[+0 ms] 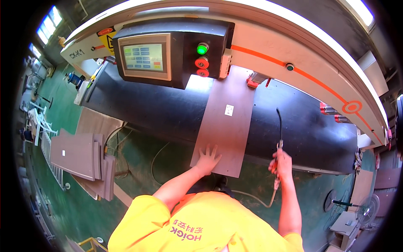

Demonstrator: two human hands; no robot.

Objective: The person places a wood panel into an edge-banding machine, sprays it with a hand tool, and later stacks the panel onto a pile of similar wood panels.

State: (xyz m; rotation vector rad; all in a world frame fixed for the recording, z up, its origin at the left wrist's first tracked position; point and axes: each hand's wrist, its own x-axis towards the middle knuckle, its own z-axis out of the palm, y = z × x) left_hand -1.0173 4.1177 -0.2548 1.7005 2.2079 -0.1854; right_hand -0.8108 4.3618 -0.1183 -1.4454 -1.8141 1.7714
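At nine o'clock a stack of boards (82, 157) stands off the machine on the green floor (75, 210), several brown panels piled unevenly, well apart from the hands; judging by this, more pieces of the same kind wait their turn.

At eleven o'clock the control box (168, 52) hangs over the belt, its touch screen (143, 57) lit, and just right of it a green lamp (202, 49) glows above two red buttons (202, 63). So the machine seems powered and ready or running.

In the middle, the board (226, 122) lies lengthwise across the black belt (168, 113), running from twelve o'clock down to six. Its far end reaches under the white arch (294, 50) beside the control box; its near end overhangs the belt's front edge toward the person. A small white label (228, 110) sits on its upper half.

The left hand (208, 159) rests flat on the board's near left corner, fingers spread wide, gripping nothing, only pressing or steadying it. The board looks placed and lined up, but not yet let go.

At four o'clock the right hand (282, 161) is closed in a fist around an air gun (278, 164), its thin black nozzle (279, 126) pointing up over the belt just right of the board, its hose (256, 199) trailing down toward the body. The nozzle is near the board's right edge, not on it. Whether the surface is cleaned I cannot tell.
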